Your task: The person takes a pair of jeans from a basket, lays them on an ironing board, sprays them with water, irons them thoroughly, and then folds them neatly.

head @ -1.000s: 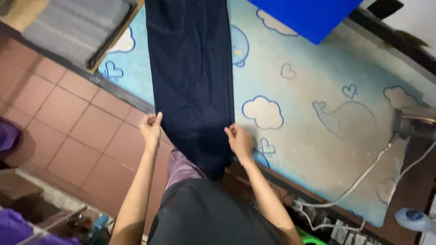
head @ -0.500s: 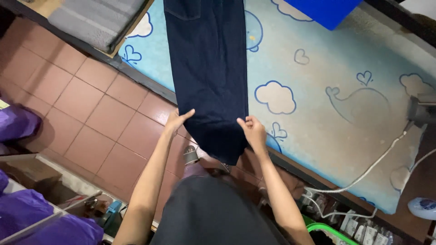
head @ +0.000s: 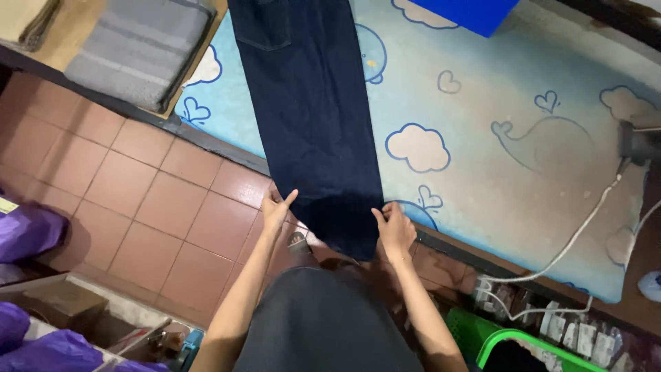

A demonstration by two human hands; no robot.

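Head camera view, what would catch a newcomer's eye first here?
The dark blue trousers stand out, laid lengthwise on a light blue pad printed with clouds and whales, their end hanging over its near edge. The left hand and right hand grip that end at either side, above the red tile floor. A grey iron sits at the pad's right edge, its white cord trailing down.

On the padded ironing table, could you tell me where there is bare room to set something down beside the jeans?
The widest bare stretch of the table cover lies right of the dark jeans, bordered by the blue sheet above and the white cable. A narrow strip lies between the jeans and the grey folded cloth. The near edge is crowded by the left hand and right hand.
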